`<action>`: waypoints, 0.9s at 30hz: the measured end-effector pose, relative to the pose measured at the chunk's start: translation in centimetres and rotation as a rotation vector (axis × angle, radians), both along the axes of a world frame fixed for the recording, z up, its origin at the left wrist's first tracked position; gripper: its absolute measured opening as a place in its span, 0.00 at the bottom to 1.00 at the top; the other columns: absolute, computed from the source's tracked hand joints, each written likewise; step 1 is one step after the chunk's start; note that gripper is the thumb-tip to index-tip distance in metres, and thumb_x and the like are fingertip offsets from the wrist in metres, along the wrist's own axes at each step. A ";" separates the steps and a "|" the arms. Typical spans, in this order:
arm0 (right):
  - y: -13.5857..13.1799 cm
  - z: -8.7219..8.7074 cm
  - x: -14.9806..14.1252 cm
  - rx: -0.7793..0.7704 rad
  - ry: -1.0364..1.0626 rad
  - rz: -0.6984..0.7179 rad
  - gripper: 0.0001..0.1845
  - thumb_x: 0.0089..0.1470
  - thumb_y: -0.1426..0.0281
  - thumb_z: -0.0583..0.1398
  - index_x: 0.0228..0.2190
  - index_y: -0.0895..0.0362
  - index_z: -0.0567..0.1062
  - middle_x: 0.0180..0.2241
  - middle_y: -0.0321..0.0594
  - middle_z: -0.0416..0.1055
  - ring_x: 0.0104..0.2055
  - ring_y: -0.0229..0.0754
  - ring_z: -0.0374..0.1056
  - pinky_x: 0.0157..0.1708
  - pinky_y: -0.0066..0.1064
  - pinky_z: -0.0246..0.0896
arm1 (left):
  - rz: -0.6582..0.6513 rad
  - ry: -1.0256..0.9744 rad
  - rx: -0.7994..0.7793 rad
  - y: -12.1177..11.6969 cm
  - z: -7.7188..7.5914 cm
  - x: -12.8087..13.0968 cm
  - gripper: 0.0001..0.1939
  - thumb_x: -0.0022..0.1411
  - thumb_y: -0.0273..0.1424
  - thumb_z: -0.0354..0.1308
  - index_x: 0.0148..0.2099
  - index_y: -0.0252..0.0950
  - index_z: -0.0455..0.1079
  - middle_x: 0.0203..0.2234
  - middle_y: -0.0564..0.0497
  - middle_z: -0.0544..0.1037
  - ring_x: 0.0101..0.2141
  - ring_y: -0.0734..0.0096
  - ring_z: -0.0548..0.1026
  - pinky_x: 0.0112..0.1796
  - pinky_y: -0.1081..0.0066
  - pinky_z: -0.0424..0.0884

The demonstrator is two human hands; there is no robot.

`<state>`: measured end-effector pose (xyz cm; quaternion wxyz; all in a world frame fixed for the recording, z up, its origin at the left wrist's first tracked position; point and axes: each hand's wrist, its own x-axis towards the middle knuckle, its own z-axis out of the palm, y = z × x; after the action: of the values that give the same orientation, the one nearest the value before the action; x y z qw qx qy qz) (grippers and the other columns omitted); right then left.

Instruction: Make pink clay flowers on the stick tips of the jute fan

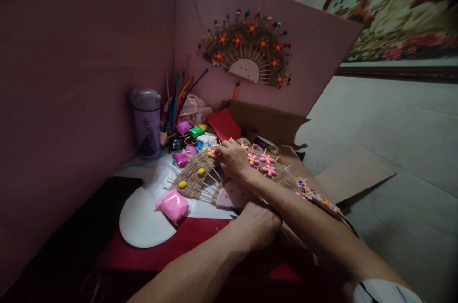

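A half-round fan [195, 174] of woven twine and thin sticks lies in front of me. Pink clay flowers [268, 170] with yellow centres decorate its right part; bare yellow clay dots [201, 172] sit on its left. My right hand [232, 157] reaches over the upper edge, thumb and fingertips pinched on a small pink petal beside a yellow dot. Crossing under that forearm, my left hand [259, 224] is curled closed at the fan's lower edge, by its spotted pale base [232, 194]. The left fingers are hidden, so what they hold cannot be made out.
A pink clay packet [173, 206] and a cut white disc [145, 219] lie front left. Behind are several clay packets [195, 131], a purple tumbler [147, 124], pipe cleaners [182, 95] and red paper [225, 124]. A finished fan [250, 45] hangs on the pink board.
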<state>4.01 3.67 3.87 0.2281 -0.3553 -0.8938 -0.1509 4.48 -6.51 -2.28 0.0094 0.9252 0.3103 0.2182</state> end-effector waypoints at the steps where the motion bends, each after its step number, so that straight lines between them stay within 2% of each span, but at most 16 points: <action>1: -0.1 0.0 0.1 -0.007 0.014 0.002 0.08 0.56 0.68 0.56 0.33 0.55 0.75 0.34 0.42 0.70 0.38 0.44 0.59 0.34 0.32 0.54 | 0.005 0.001 -0.004 0.0 0.0 0.0 0.16 0.57 0.25 0.50 0.47 0.31 0.70 0.42 0.39 0.76 0.45 0.56 0.72 0.43 0.61 0.70; 6: -0.5 0.1 0.5 0.003 0.008 0.046 0.09 0.56 0.70 0.55 0.36 0.53 0.76 0.35 0.42 0.70 0.38 0.43 0.59 0.34 0.32 0.53 | 0.000 -0.016 -0.016 0.0 0.1 0.1 0.17 0.56 0.25 0.50 0.47 0.30 0.70 0.45 0.38 0.75 0.45 0.56 0.72 0.42 0.61 0.71; 10: -0.7 0.2 0.5 0.016 -0.077 0.066 0.09 0.53 0.74 0.56 0.34 0.54 0.76 0.34 0.41 0.70 0.37 0.42 0.59 0.33 0.32 0.53 | 0.010 -0.013 0.003 -0.1 0.3 0.0 0.20 0.58 0.26 0.49 0.53 0.31 0.66 0.51 0.38 0.71 0.49 0.57 0.69 0.46 0.61 0.68; 17: -0.2 0.0 1.0 -0.005 0.011 0.072 0.09 0.54 0.72 0.56 0.36 0.54 0.76 0.34 0.42 0.70 0.39 0.43 0.59 0.37 0.32 0.55 | 0.021 0.057 -0.044 -0.2 0.5 -0.1 0.17 0.58 0.26 0.50 0.49 0.31 0.69 0.48 0.39 0.73 0.48 0.56 0.70 0.45 0.61 0.69; 22: -0.6 0.0 1.0 -0.027 -0.019 0.088 0.09 0.53 0.73 0.57 0.33 0.54 0.77 0.34 0.41 0.71 0.37 0.42 0.60 0.35 0.32 0.54 | 0.000 -0.036 -0.003 -0.1 0.3 0.0 0.21 0.58 0.26 0.49 0.54 0.29 0.65 0.53 0.39 0.69 0.51 0.57 0.67 0.47 0.62 0.68; 27: -0.9 0.0 1.1 -0.042 0.004 0.072 0.09 0.54 0.73 0.56 0.31 0.54 0.78 0.33 0.41 0.71 0.36 0.42 0.60 0.34 0.32 0.53 | 0.022 0.011 -0.032 -0.2 0.5 0.0 0.20 0.57 0.25 0.49 0.52 0.28 0.68 0.49 0.39 0.72 0.49 0.55 0.69 0.43 0.62 0.70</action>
<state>5.14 2.80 3.91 0.2278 -0.3280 -0.9085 -0.1230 4.48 -6.74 -1.80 0.0199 0.9226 0.3240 0.2083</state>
